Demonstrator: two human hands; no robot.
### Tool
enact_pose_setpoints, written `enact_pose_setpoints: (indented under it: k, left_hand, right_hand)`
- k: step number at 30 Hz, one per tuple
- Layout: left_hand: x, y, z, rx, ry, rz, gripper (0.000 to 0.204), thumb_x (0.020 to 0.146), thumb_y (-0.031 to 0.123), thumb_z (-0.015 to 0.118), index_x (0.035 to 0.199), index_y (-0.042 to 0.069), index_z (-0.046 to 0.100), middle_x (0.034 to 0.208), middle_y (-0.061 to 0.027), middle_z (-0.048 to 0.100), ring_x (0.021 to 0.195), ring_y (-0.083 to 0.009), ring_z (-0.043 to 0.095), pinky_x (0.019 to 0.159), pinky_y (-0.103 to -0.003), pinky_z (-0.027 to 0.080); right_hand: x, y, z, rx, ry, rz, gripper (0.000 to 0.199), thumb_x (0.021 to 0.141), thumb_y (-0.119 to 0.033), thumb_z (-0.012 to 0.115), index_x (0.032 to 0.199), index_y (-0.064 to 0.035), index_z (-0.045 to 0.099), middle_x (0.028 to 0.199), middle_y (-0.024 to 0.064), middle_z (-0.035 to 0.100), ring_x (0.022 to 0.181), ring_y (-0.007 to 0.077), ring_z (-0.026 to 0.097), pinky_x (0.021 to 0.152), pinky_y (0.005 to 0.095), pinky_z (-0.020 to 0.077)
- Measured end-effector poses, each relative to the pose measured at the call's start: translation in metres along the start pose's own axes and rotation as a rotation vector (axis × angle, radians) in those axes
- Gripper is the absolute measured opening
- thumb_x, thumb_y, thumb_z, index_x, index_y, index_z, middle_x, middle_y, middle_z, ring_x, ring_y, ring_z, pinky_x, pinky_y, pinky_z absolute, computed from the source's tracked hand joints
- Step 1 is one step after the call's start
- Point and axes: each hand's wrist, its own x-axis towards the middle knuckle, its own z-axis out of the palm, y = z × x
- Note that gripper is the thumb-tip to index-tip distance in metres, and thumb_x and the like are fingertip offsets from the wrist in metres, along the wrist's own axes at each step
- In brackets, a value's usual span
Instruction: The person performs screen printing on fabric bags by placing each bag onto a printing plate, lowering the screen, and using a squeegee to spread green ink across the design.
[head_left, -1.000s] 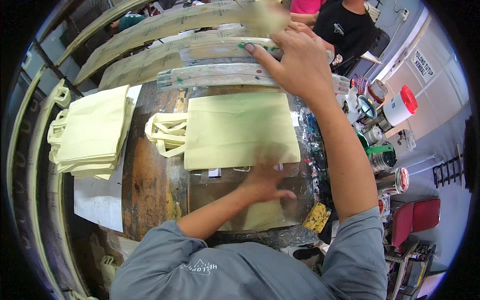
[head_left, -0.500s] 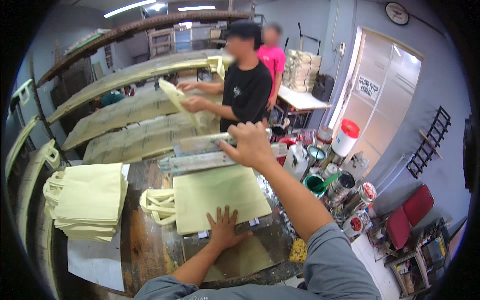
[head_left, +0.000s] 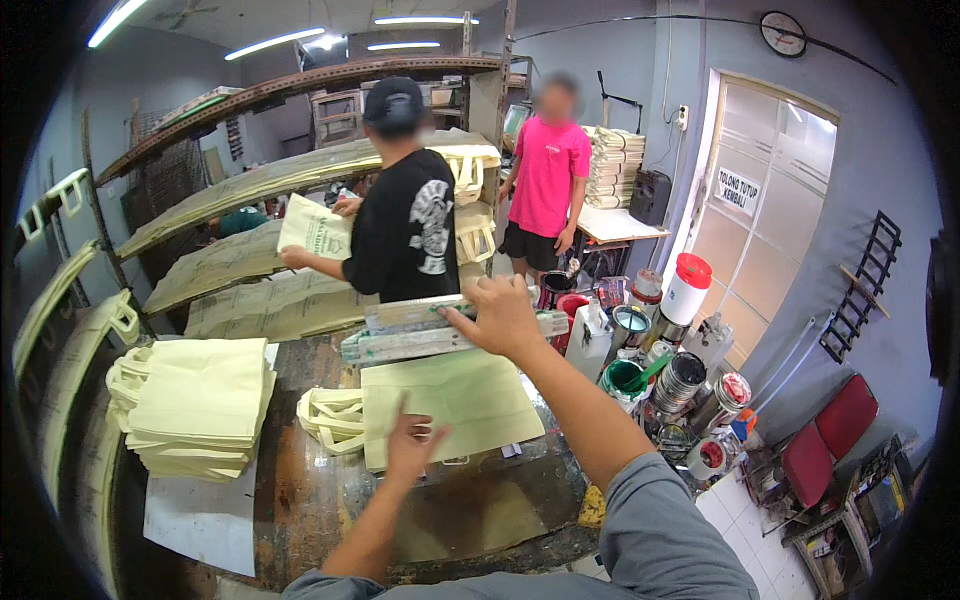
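A pale yellow cloth bag [head_left: 470,395] lies flat on the worktable [head_left: 300,500], its looped handles [head_left: 332,420] toward the left. At its far edge a paint-stained screen-printing frame [head_left: 415,345] is tilted up, seen almost edge-on. My right hand [head_left: 503,315] grips the frame's upper edge from above, with the fingers over the far side. Over the bag's near left part is my left hand [head_left: 412,445], holding nothing, its fingers loosely bent and apart, slightly blurred. Whether it still touches the cloth I cannot tell.
A stack of similar bags [head_left: 200,400] sits at the left on white sheets [head_left: 205,525]. Racks [head_left: 230,265] with bags rise beyond. Paint tins [head_left: 680,380] crowd the right side. One person in black [head_left: 400,220] holds a printed bag; another in pink [head_left: 550,170] stands behind.
My left hand has moved up and left from the bag's near edge, its spread fingers now bent. The person in black has turned toward the racks with the bag. The view has shifted somewhat.
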Motion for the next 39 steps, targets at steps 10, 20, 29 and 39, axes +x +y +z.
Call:
enact_pose_setpoints:
  k: [10,20,29,39]
  left_hand:
    - [-0.005,0.013,-0.067,-0.209,0.086,0.052,0.095,0.080,0.016,0.097,0.157,-0.006,0.045,0.133,-0.0156,0.069,0.117,-0.0240,0.068,0.101,-0.035,0.055]
    - [-0.072,-0.094,-0.031,0.156,0.213,0.084,0.120,0.065,0.056,0.099,0.158,0.000,0.049,0.131,-0.0222,0.069,0.116,-0.0414,0.058,0.105,-0.051,0.043]
    - [-0.081,-0.075,-0.030,0.290,0.224,0.121,0.122,0.062,0.051,0.101,0.158,-0.004,0.047,0.123,-0.0162,0.071,0.104,-0.0352,0.058,0.095,-0.046,0.048]
    - [-0.080,-0.075,-0.037,0.339,0.230,0.140,0.128,0.060,0.054,0.099,0.159,-0.005,0.045,0.120,-0.0170,0.071,0.097,-0.0358,0.059,0.091,-0.046,0.049]
  right_hand:
    - [-0.090,-0.012,0.009,-0.011,-0.353,-0.032,0.049,0.088,-0.047,0.079,0.118,-0.0098,0.066,0.106,0.0108,0.066,0.108,0.0321,0.062,0.091,0.0514,0.0411]
    - [-0.133,0.009,0.066,0.018,-0.692,0.062,0.064,0.079,-0.023,0.088,0.133,-0.0116,0.055,0.119,0.0122,0.064,0.117,0.0357,0.062,0.096,0.0557,0.0437]
    - [-0.160,-0.025,0.027,0.042,-0.712,0.013,0.052,0.077,-0.020,0.088,0.118,-0.0124,0.057,0.107,0.0099,0.060,0.108,0.0337,0.059,0.089,0.0492,0.0405]
    - [-0.128,-0.005,0.136,-0.074,-0.478,0.026,0.046,0.076,-0.012,0.084,0.117,-0.0142,0.062,0.105,0.0080,0.061,0.104,0.0302,0.059,0.093,0.0503,0.0398]
